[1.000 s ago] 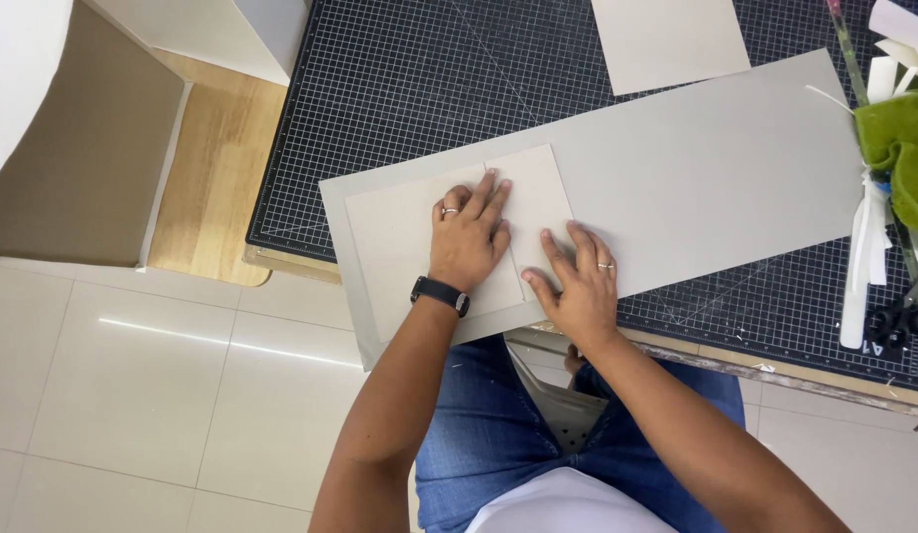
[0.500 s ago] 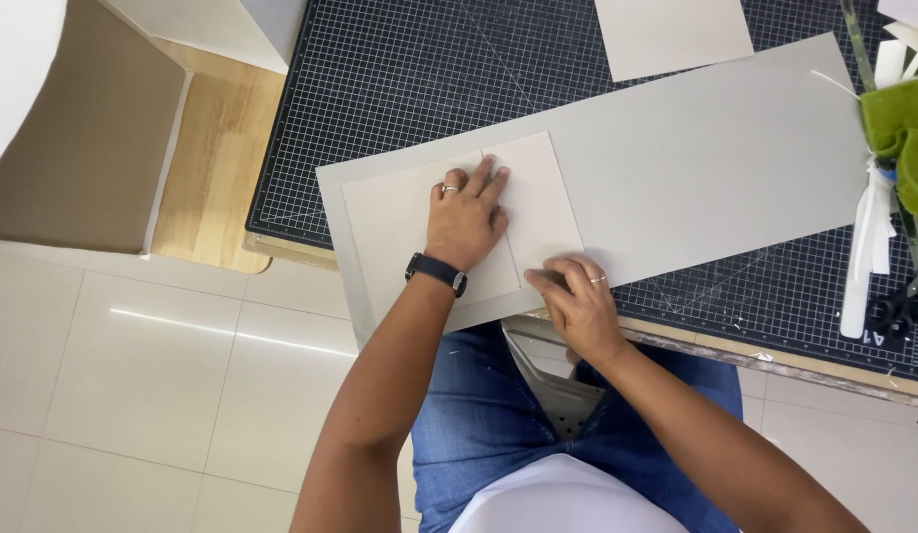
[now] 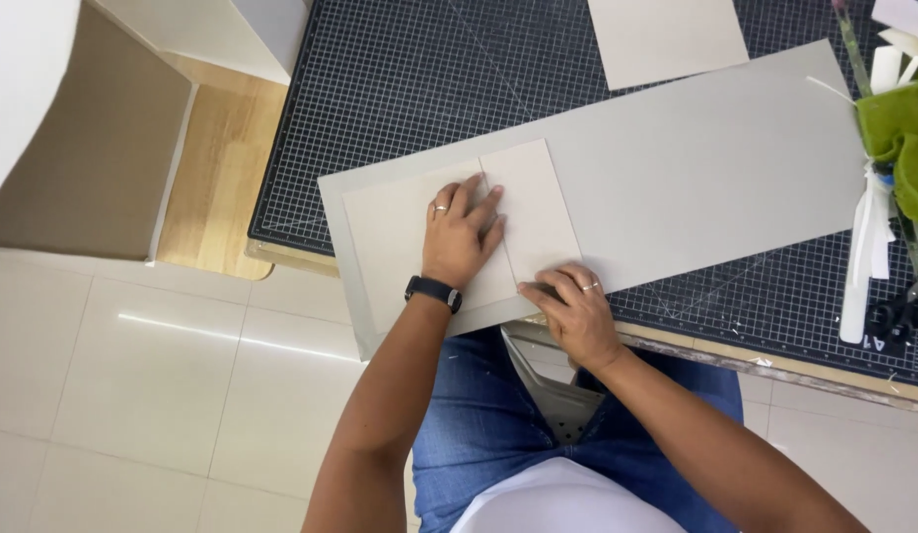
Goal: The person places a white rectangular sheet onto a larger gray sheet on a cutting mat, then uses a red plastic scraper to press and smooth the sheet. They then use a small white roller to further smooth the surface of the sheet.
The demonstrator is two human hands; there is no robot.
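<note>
Head view: left hand flat on card, right hand curled at edge.

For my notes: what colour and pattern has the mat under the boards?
Black cutting mat with white grid; head view.

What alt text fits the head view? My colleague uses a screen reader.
A person's left hand presses flat on a cream board lying on a large grey sheet, while the right hand pinches its near edge. Beneath is a gridded cutting mat.
</note>
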